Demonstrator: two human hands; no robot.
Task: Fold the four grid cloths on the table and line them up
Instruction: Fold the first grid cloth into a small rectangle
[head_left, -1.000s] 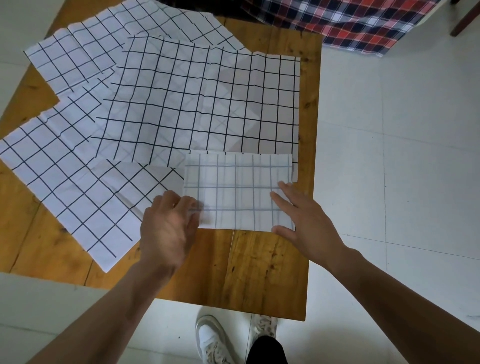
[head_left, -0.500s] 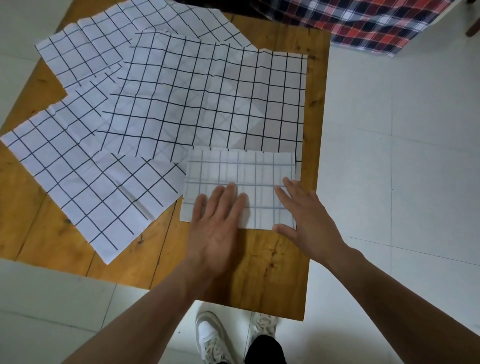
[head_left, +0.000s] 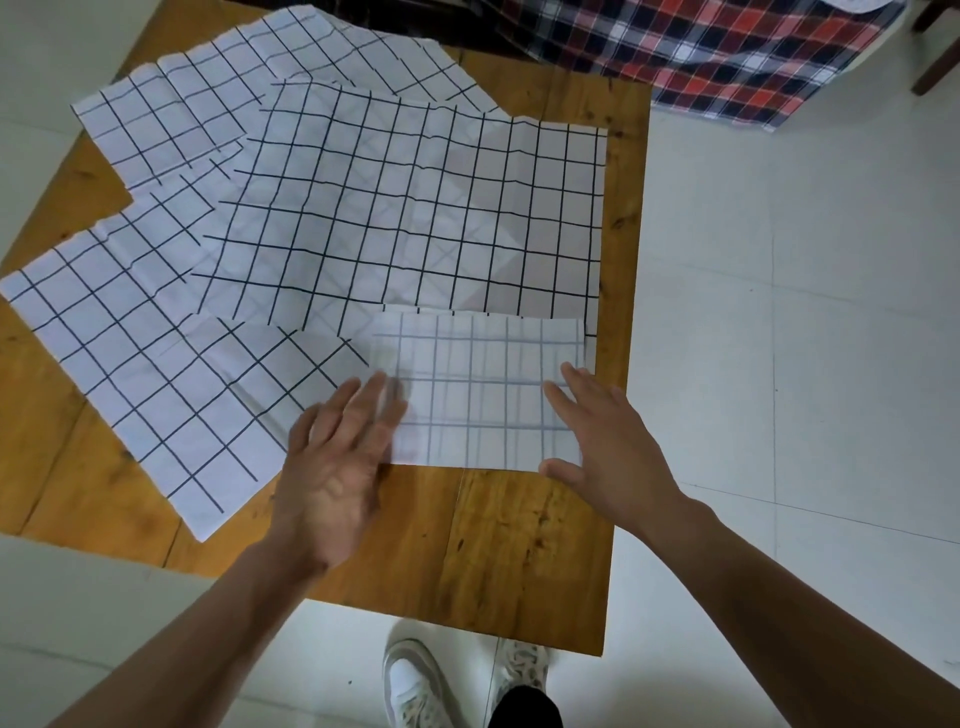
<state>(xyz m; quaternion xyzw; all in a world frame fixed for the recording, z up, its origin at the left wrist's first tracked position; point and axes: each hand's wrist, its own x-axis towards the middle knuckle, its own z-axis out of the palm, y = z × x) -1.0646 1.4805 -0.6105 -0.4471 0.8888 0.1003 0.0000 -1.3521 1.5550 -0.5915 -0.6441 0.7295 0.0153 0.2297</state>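
While both hands lie flat with fingers spread, the head view shows them working one folded grid cloth (head_left: 483, 389) at the near right of the counter (head_left: 519, 545). The right hand (head_left: 597, 431) presses on the cloth's right edge, thumb at the near corner; the left hand (head_left: 337, 457), blurred, covers the cloth's left edge, fingertips on the fabric, palm partly over bare wood. Neither pinches anything.

Beyond the fingertips, a large unfolded cloth (head_left: 415, 208) lies open, its near edge tucked under the folded one. Left of the left hand a second open cloth (head_left: 145, 364) lies skewed, and a third (head_left: 208, 104) sits farthest off.

As a judgement: since the folded cloth overlaps the big one, dragging either could pull the other askew. A fast sweep of the left hand might ruck the layers or spring the fold open.
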